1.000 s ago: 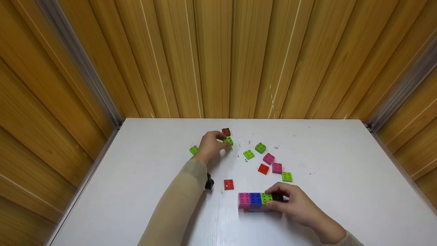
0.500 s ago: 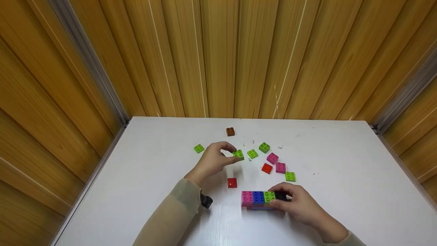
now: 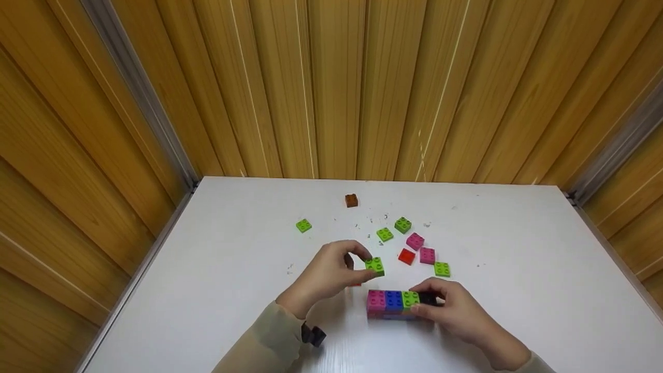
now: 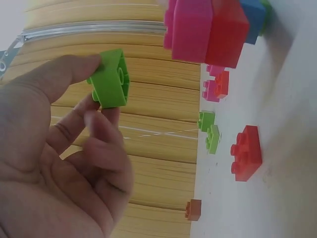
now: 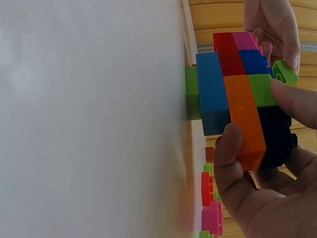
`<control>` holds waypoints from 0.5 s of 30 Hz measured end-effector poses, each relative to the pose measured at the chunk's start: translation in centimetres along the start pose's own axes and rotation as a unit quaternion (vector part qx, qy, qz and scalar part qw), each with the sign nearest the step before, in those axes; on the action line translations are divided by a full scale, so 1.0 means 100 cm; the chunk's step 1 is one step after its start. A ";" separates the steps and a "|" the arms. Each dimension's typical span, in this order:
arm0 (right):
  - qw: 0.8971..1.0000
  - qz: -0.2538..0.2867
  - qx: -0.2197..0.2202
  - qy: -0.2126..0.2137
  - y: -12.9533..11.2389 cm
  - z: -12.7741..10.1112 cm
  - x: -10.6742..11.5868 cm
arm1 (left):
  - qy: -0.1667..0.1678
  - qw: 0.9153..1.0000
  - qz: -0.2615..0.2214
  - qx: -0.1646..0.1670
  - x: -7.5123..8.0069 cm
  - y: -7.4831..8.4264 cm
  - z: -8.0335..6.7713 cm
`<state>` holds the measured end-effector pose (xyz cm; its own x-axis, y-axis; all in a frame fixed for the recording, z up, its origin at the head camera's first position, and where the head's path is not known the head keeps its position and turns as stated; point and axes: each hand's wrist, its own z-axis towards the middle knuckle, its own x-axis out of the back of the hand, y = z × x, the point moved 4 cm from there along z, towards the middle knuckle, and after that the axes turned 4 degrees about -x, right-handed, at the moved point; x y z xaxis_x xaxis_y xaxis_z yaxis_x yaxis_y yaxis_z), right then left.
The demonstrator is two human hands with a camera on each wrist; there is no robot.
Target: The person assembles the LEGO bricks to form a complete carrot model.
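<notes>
My left hand (image 3: 331, 269) pinches a lime-green toy building brick (image 3: 375, 266) between thumb and fingers, held above the table with its hollow underside showing in the left wrist view. Just to the right and nearer is a built block of bricks (image 3: 376, 299). My right hand (image 3: 456, 313) grips its right end. Its top row runs pink, blue, green and black. The right wrist view shows red and orange bricks (image 5: 245, 121) below, then a light-blue brick (image 5: 213, 94) and a green brick (image 5: 192, 94) at the bottom. The held brick is apart from the block.
Loose bricks lie on the white table (image 3: 248, 311): a brown one (image 3: 351, 200) farthest back, a lone green one (image 3: 303, 225) at left, and several green, pink and red (image 3: 406, 256) behind the block. Another red brick (image 4: 247, 154) is mostly hidden behind my left hand. Wood-look panels (image 3: 331, 103) enclose the table.
My left hand has lifted the green brick from near the brown brick and brought it nearer and rightward, close to the block. My right hand keeps its grip in about the same place.
</notes>
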<state>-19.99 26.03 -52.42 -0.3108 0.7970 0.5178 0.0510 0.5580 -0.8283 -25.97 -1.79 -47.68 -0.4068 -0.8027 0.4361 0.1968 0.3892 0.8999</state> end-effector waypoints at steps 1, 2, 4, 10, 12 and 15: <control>1.000 0.000 0.000 -0.001 0.000 0.000 0.000 | -0.001 1.000 0.003 -0.004 -0.002 0.001 -0.002; 1.000 0.001 0.000 -0.001 0.000 0.000 0.000 | -0.004 1.000 0.004 -0.007 -0.004 0.001 -0.003; 1.000 -0.001 -0.001 0.001 0.001 0.000 0.000 | -0.014 1.000 -0.001 -0.010 -0.009 0.001 -0.005; 1.000 0.006 0.018 -0.002 0.002 0.000 0.000 | -0.060 0.998 -0.008 -0.018 -0.024 -0.003 -0.007; 0.999 0.012 0.029 -0.006 0.001 0.000 -0.001 | -0.067 0.997 -0.007 -0.033 -0.026 -0.002 -0.007; 0.999 0.019 0.036 -0.004 0.001 0.001 -0.001 | -0.071 0.996 -0.002 -0.053 -0.029 -0.003 -0.007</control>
<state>-20.02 26.01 -52.53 -0.3177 0.8155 0.4838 -0.0047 0.5089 -0.8608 -24.22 0.09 -49.16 -0.5289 -0.7288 0.4348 0.2851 0.3299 0.8999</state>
